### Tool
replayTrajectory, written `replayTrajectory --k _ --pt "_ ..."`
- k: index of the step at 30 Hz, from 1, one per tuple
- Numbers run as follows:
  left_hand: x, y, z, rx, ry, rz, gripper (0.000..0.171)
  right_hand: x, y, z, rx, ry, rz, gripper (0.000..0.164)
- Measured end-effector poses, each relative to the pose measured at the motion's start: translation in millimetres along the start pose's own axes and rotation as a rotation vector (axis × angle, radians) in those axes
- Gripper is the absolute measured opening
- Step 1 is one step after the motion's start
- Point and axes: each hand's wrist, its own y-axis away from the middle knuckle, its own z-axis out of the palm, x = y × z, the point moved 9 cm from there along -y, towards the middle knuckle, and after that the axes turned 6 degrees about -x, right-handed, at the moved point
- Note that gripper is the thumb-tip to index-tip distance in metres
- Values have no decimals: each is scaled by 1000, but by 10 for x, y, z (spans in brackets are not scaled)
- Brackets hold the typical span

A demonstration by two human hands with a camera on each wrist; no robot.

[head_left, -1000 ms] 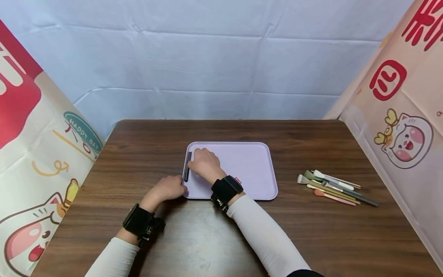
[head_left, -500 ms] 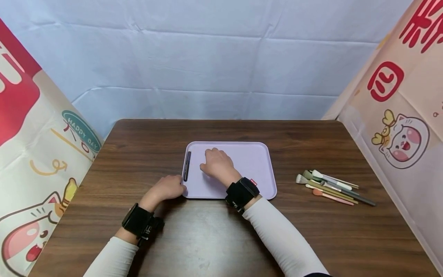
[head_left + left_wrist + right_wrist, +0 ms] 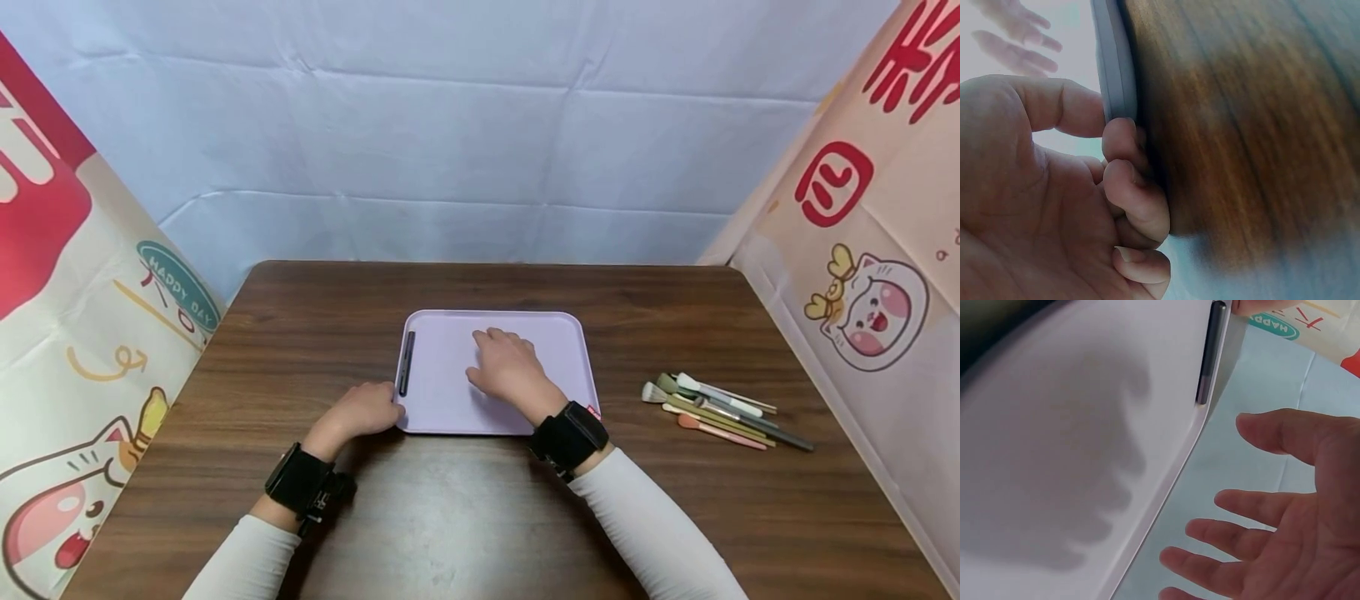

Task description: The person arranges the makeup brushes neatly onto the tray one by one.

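A pale purple tray (image 3: 442, 408) lies on the table, its near left corner pinched by my left hand (image 3: 365, 408). In the left wrist view, the thumb of that hand (image 3: 1029, 169) lies on the upper side of the tray rim (image 3: 1117, 69), with curled fingers against its underside. Along the tray's left wall lies a slim, pen-like black stick (image 3: 407, 364), also visible in the right wrist view as a dark rod (image 3: 1211, 353). Over the middle of the tray hovers my right hand (image 3: 512, 367), fingers spread and holding nothing; its shadow falls on the tray (image 3: 1172, 425).
To the right of the tray, a loose pile of makeup brushes (image 3: 720, 408) lies on the brown wooden table (image 3: 465, 508). Behind the table hangs a pale blue cloth (image 3: 450, 142). Printed banners (image 3: 877, 283) stand at both sides.
My right hand has moved away from the black stick, rightward to above the tray's middle, its fingers spreading. The stick has stayed by the left wall, and my left hand keeps its hold.
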Motion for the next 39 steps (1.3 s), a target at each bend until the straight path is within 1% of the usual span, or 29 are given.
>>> replayTrajectory --k 7,12,23,27,33,39 --pt "4 12 10 -11 15 -10 18 232 144 -4 9 -22 15 66" --pt "14 15 14 -11 20 -4 17 462 254 3 16 -32 30 67" --pt "8 18 15 -15 35 -9 19 957 521 -60 86 -51 67 65" --pt "19 19 10 -13 38 -9 19 1110 621 -65 95 -55 91 64" --pt "8 18 17 -14 42 -17 17 1303 794 -30 110 -58 122 63" --pt "12 26 9 -9 40 -14 16 1402 976 -26 146 -57 123 61"
